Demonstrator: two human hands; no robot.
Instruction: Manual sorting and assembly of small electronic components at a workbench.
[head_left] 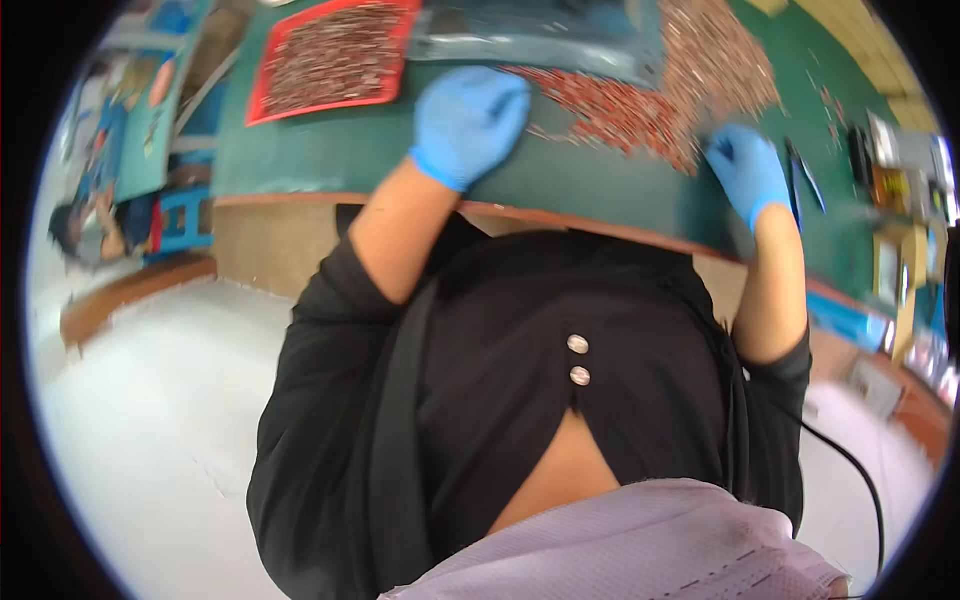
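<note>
L hand [470, 120] curled, grip can't be told; R hand [748, 170] fingers bent on small parts pile [640, 110]. Risk: parts swept off desk [330, 150] edge near wrists.

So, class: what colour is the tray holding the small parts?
Red tray, clearest in the head view.

On the desk [330, 150], a tray [335, 55] of small parts lay at the far left, with a clear bag [540, 35] to its right. A loose heap of small parts [680, 90] spread right of the bag, between the 2 hands: left hand [468, 120], right hand [748, 172]. Tweezers [805, 180] lay just right of the right hand.
</note>
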